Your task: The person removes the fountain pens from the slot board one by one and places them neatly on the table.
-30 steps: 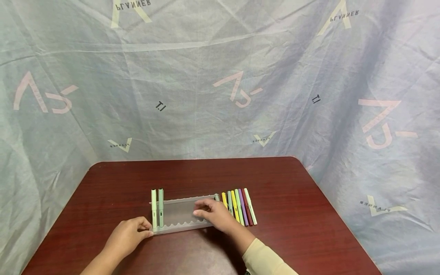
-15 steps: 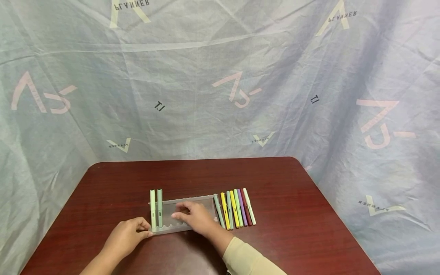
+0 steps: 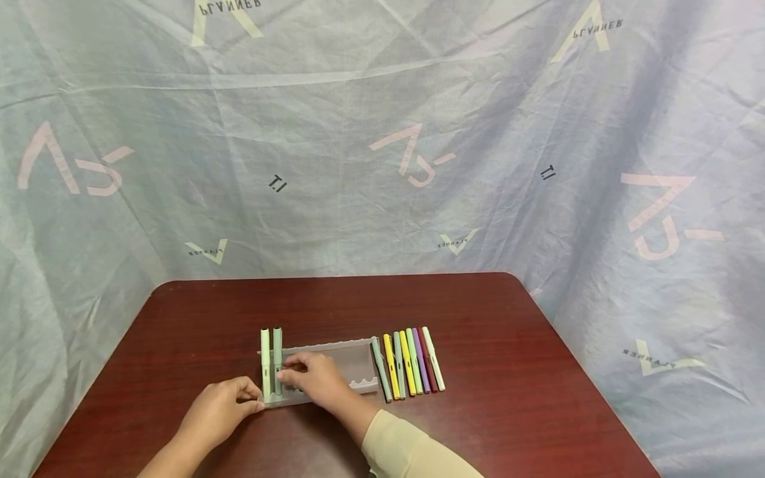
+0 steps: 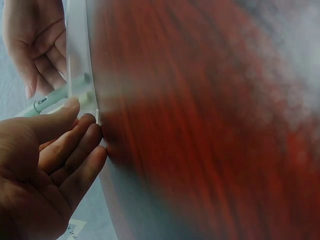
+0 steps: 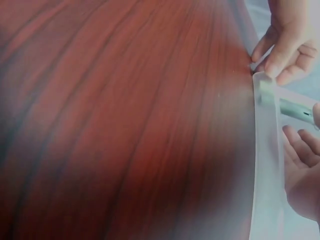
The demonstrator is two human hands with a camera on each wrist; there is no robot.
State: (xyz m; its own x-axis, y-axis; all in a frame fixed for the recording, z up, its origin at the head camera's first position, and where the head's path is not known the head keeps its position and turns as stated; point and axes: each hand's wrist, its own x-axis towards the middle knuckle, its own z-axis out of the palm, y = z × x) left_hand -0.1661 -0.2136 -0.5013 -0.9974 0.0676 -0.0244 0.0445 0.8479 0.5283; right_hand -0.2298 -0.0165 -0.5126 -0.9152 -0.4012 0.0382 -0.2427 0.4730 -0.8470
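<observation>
With the clear rack [image 3: 352,362] as the dial and 12 o'clock away from the person, the left hand [image 3: 222,406] pinches the rack's 8 o'clock corner. The right hand [image 3: 317,380] is over the rack, its fingertips at the grey-green pen [image 3: 277,345]; whether it grips that pen cannot be told. The pale green pen [image 3: 265,362] lies just beside, toward 9 o'clock; both pens lie across the rack. Loose pens [image 3: 408,362] lie in a row at 3 o'clock. Caution: a sideways push by the right fingers could roll the grey-green pen out of its notch or into its neighbour; a slackened left pinch could let the rack slide. The left wrist view shows the left thumb over the rack's edge and the other fingers along its outer side, detail the head view lacks. Only the head view shows the loose row.
</observation>
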